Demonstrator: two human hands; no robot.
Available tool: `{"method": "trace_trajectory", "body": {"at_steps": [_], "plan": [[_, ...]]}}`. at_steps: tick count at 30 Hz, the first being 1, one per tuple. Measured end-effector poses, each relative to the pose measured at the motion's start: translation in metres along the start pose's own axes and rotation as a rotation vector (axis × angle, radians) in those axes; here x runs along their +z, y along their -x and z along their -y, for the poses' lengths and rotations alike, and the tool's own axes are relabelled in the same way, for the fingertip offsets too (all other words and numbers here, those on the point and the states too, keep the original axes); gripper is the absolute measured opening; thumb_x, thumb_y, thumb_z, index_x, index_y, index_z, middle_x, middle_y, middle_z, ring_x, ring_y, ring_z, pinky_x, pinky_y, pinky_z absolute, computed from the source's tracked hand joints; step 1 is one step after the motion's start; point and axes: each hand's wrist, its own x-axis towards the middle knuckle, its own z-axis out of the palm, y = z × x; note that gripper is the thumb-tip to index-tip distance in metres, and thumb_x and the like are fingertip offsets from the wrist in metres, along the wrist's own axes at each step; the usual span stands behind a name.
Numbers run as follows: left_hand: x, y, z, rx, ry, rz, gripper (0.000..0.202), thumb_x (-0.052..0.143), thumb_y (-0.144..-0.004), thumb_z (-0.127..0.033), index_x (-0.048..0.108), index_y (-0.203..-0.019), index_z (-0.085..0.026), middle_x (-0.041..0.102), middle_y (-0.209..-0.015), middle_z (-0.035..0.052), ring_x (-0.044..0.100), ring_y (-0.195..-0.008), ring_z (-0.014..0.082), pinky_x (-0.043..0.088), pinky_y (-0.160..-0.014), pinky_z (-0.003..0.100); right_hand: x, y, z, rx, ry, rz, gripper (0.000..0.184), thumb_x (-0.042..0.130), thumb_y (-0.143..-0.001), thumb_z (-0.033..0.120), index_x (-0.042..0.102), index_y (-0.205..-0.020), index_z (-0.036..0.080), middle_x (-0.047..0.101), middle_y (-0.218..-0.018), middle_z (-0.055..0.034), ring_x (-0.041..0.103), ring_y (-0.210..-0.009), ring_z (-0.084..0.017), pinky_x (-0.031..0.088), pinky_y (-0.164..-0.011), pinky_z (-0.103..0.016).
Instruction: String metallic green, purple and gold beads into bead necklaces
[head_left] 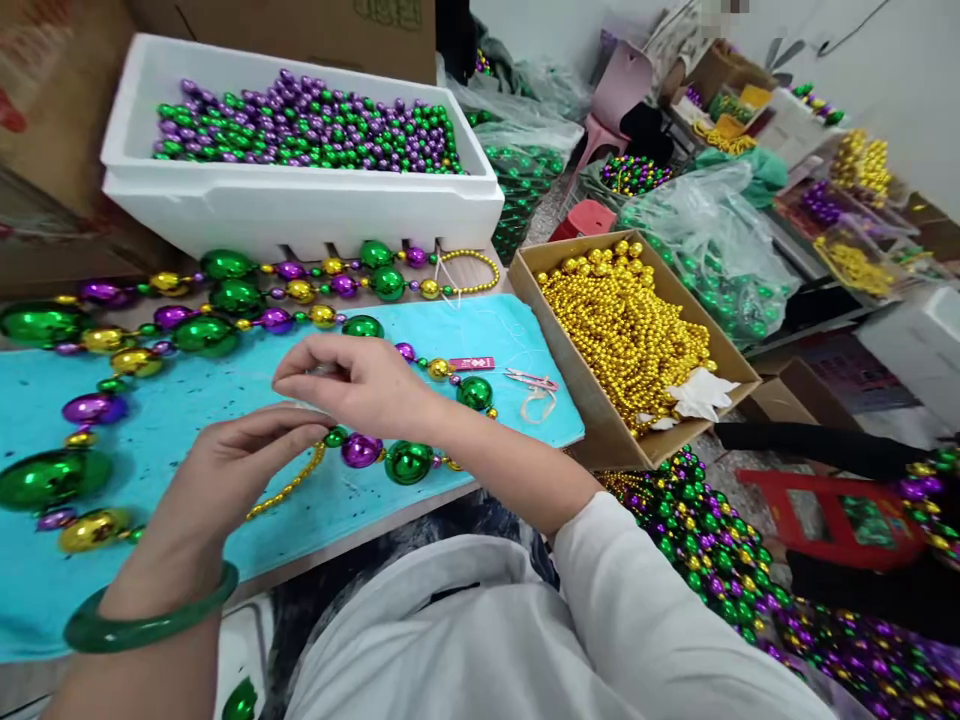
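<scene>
My left hand, with a green bangle at its wrist, is pinched closed at the end of a bead necklace. A green bead and a strand of small gold beads come out beside its fingertips. Just above, my right hand is closed in a pinch; what sits between its fingers is hidden. The necklace mixes large green, purple and gold beads and lies across a turquoise cloth. Small pink-handled scissors and a dark red packet lie to the right.
Behind the cloth stands a white foam box of purple and green beads. At right, a cardboard box holds gold bead strands. Bead garlands hang or lie below it. A red stool and bagged green beads stand farther right.
</scene>
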Motion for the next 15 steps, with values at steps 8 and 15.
{"method": "trace_trajectory", "body": {"at_steps": [8, 15], "plan": [[0.004, -0.003, -0.027, -0.155, -0.148, 0.308, 0.031, 0.077, -0.061, -0.054, 0.075, -0.071, -0.024, 0.073, -0.075, 0.0047, 0.064, -0.070, 0.0223, 0.052, -0.061, 0.030, -0.040, -0.003, 0.011, 0.011, -0.099, -0.050, 0.008, 0.062, -0.082, 0.023, 0.059, -0.078, 0.017, 0.051, -0.063, 0.0054, 0.042, -0.056, -0.007, 0.037, -0.054, -0.020], [0.001, -0.001, -0.022, -0.169, -0.085, 0.218, 0.030, 0.073, -0.067, -0.049, 0.070, -0.073, -0.021, 0.072, -0.083, 0.0059, 0.062, -0.071, 0.0194, 0.051, -0.062, 0.028, -0.069, 0.000, -0.016, 0.094, 0.629, -0.357, 0.015, 0.052, -0.084, 0.012, 0.065, -0.089, 0.017, 0.065, -0.092, -0.0042, 0.058, -0.090, -0.017, 0.045, -0.082, -0.028]]}}
